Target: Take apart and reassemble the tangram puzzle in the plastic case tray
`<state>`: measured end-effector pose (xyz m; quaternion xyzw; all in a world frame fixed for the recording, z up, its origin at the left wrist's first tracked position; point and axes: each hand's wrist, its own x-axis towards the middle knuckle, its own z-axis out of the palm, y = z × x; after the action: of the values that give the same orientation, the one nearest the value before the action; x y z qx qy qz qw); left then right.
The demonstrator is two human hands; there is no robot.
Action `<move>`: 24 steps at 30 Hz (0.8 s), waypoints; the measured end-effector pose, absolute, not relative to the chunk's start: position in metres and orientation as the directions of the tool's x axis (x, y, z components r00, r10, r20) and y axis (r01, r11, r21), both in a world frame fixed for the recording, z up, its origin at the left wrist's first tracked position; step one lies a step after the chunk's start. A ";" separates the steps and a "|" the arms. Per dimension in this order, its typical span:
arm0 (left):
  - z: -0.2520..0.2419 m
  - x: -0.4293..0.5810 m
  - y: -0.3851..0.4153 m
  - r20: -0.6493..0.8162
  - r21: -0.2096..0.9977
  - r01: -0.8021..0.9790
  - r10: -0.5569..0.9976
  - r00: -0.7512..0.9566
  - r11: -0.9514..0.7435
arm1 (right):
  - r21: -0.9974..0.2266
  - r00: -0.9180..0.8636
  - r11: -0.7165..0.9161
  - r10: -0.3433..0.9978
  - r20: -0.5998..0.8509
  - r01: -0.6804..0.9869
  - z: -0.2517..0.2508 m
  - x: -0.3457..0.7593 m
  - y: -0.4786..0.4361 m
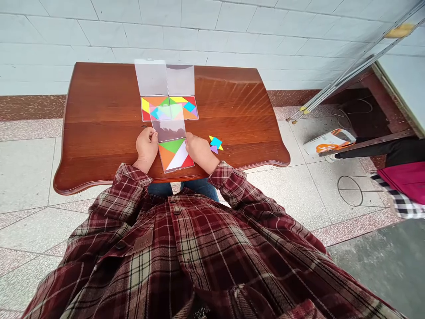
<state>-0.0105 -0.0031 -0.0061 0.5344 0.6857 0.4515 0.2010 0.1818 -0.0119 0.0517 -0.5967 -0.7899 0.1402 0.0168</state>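
Logging the hands first: what is each one doing at the table?

The left hand [146,148] is resting on the near edge of the clear flap [168,129], fingers curling down over it. The right hand [199,153] is resting at the flap's other corner, its fingertips [189,141] touching the spot where the flap meets the near tray. Neither hand is spreading flat, and they are not pressing together. Whether either is pinching, I cannot tell, because the fingers are hiding the contact.

Where is the folding plastic case [151,77] lying?

It is lying open on the wooden table [99,110], its panels running in a line away from the person. Two frosted panels are sitting at the far end, then a double tray [142,110] of coloured tangram pieces, then the clear flap, partly overlapping that tray. A near tray [161,158] of green, orange, white and red pieces is sitting closest to the plaid flannel sleeves [139,175].

Anything lying outside the case?

Yes: cyan, yellow and purple tangram pieces [215,143] are lying bunched on the wood just beside the right hand, apart from the trays. Glare on the flap is keeping its exact tilt hard to read.
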 end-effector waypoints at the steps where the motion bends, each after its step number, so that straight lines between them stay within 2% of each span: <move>1: -0.006 -0.011 -0.003 0.204 0.831 0.556 0.915 -0.347 0.026 | -0.281 -0.277 0.232 0.952 -0.133 0.931 0.052 0.186 -0.011; 4: -0.008 -0.012 -0.002 0.212 0.822 0.569 0.914 -0.346 0.025 | -0.407 -0.222 0.180 0.973 -0.058 0.896 0.052 0.206 -0.005; 6: -0.011 -0.012 -0.001 0.223 0.820 0.572 0.913 -0.342 0.014 | -0.448 -0.168 0.146 0.986 -0.010 0.882 0.050 0.223 -0.001; 11: -0.017 -0.015 0.002 0.229 0.823 0.567 0.911 -0.344 0.007 | -0.410 -0.053 0.034 0.998 -0.035 0.911 0.044 0.262 0.008; 14: -0.019 -0.016 0.002 0.236 0.821 0.571 0.909 -0.344 0.003 | -0.379 0.000 -0.002 1.000 -0.004 0.926 0.044 0.267 0.007; 17: -0.020 -0.016 0.003 0.246 0.825 0.565 0.909 -0.337 -0.014 | -0.404 -0.067 0.084 0.996 0.055 0.911 0.046 0.251 -0.001; 21: -0.016 -0.015 0.002 0.249 0.830 0.558 0.906 -0.342 -0.017 | -0.552 -0.355 0.284 0.935 -0.023 0.784 0.045 0.207 -0.013; 24: -0.012 -0.013 -0.001 0.240 0.829 0.560 0.909 -0.340 -0.009 | -0.686 -0.323 0.137 0.934 -0.151 0.715 0.043 0.180 -0.021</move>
<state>-0.0134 -0.0007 -0.0116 0.5420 0.6776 0.4592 0.1904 0.1799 -0.0207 0.0431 -0.5595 -0.7368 0.3446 0.1594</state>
